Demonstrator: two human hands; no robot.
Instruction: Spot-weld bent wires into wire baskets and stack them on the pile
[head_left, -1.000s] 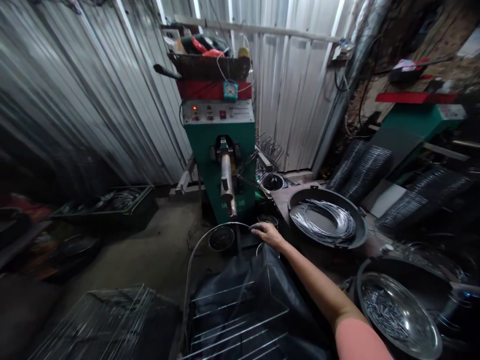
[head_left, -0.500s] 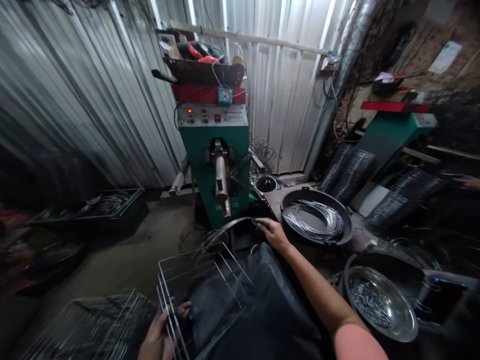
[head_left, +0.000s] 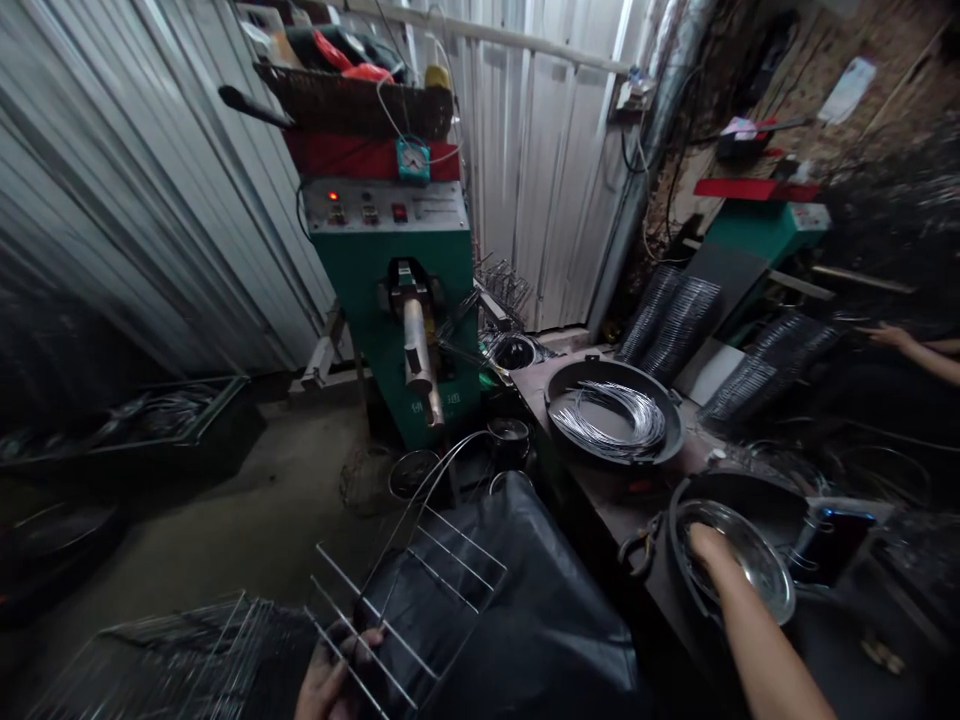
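Note:
My left hand (head_left: 330, 682) is at the bottom edge, shut around the wires of a welded wire rack (head_left: 409, 600). The rack's long curved wires rise towards the green machine. My right hand (head_left: 709, 548) reaches over the rim of a steel bowl (head_left: 742, 550) that sits in a black round pan (head_left: 739, 500). Its fingertips are at the bowl's inner wall, and the hand's own bulk hides the short wire pieces lying in the bowl. I cannot see anything held in that hand.
A green welding machine (head_left: 397, 320) stands ahead. A black pan of bent wires (head_left: 611, 415) rests on a metal bench (head_left: 600, 505). Black sheeting (head_left: 510, 610) lies under the rack, with stacked racks (head_left: 180, 650) to the left. A co-worker's hand (head_left: 889, 338) is at the right.
My right hand has let go of the rack's curved wire and moved right into the steel bowl. My left hand still holds the rack, and the view has swung slightly.

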